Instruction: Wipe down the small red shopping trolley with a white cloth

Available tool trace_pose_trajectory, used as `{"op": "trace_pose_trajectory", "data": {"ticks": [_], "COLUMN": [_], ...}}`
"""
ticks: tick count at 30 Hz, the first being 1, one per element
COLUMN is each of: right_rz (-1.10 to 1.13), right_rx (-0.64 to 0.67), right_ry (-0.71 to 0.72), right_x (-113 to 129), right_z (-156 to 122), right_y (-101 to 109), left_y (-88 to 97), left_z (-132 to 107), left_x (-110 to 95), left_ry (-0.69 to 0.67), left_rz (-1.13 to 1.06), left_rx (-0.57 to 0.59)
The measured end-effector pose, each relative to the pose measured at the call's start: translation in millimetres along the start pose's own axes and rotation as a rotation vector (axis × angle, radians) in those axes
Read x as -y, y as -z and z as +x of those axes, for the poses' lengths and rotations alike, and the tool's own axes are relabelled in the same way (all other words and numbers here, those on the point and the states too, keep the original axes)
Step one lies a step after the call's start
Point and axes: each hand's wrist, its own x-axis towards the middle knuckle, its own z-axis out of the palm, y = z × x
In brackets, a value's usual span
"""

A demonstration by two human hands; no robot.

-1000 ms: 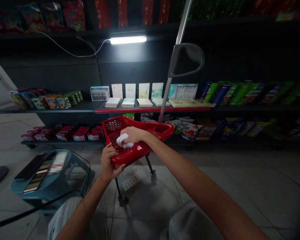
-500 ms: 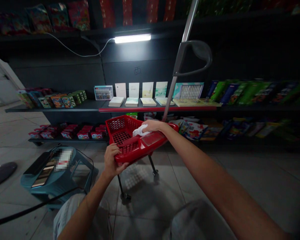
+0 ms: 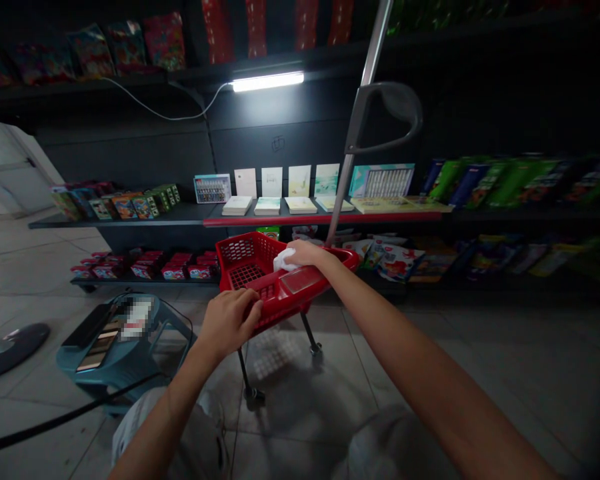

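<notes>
Hidden: much of the white crumpled cloth [image 3: 281, 261] is covered by the right hand [image 3: 307, 253], and only one bunched end is seen.
Cut off: the grey metal pole [image 3: 353, 150] is cropped by the top edge; a blurred patch on the teal plastic stool [image 3: 125, 357] cannot be read.
Left fingers: the left hand [image 3: 229, 322] is curled shut over the near corner rim of the red plastic mesh basket [image 3: 240, 245]; the fingertips are tucked out of view.
Right fingers: these are closed around the cloth, which is pressed onto the far rim just beside the pole's foot.
Basket: lattice walls and bottom are shown, with a smooth panel at the near rim; it is carried on thin wheeled legs on the tiled floor [image 3: 430, 347], before the dark shelf [image 3: 180, 215].
</notes>
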Motion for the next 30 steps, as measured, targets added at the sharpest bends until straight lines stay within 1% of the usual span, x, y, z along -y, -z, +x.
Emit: {"op": "trace_pose_trajectory", "data": {"ticks": [2, 4, 7, 10, 14, 16, 18, 21, 25, 28, 30], "right_rz": [0.006, 0.008, 0.01, 0.007, 0.04, 0.023, -0.032, -0.089, -0.085, -0.09, -0.097], "right_rx": [0.008, 0.015, 0.001, -0.016, 0.014, 0.023, -0.004, -0.086, -0.128, -0.136, -0.156], "right_ry": [0.0, -0.006, -0.005, 0.0, 0.022, 0.008, -0.052, -0.123, -0.114, -0.093, -0.052], "right_x": [0.3, 0.8, 1.2, 1.0, 0.0, -2.8, -8.7, -22.7, -38.9, -43.0, -43.5], "right_z": [0.3, -0.1, -1.4, -2.1, 2.3, 5.7, 7.8, 6.3, 0.7, -0.4, 0.3], "right_y": [-0.9, -1.5, -1.7, -2.1, -3.8, -5.0, -6.0, -7.3, -8.4, -10.4, -13.2], "left_y": [8.2, 9.2, 5.1, 2.9, 3.3, 3.5, 3.7, 5.0, 8.1, 9.1, 8.9], "left_z": [10.4, 18.9, 25.8, 26.4, 23.8, 22.2, 20.7, 19.0, 17.8, 16.9, 16.0], "left_x": [-17.8, -30.6, -38.9, -39.5, -37.1, -35.2, -32.8, -28.9, -25.9, -26.2, -27.1], "left_ry": [0.002, 0.032, 0.091, 0.122, 0.136, 0.14, 0.147, 0.159, 0.156, 0.161, 0.172], "left_rz": [0.094, 0.172, 0.272, 0.308, 0.304, 0.31, 0.318, 0.331, 0.361, 0.375, 0.377], "left_rx": [0.147, 0.217, 0.267, 0.258, 0.238, 0.226, 0.214, 0.211, 0.22, 0.219, 0.22]}}
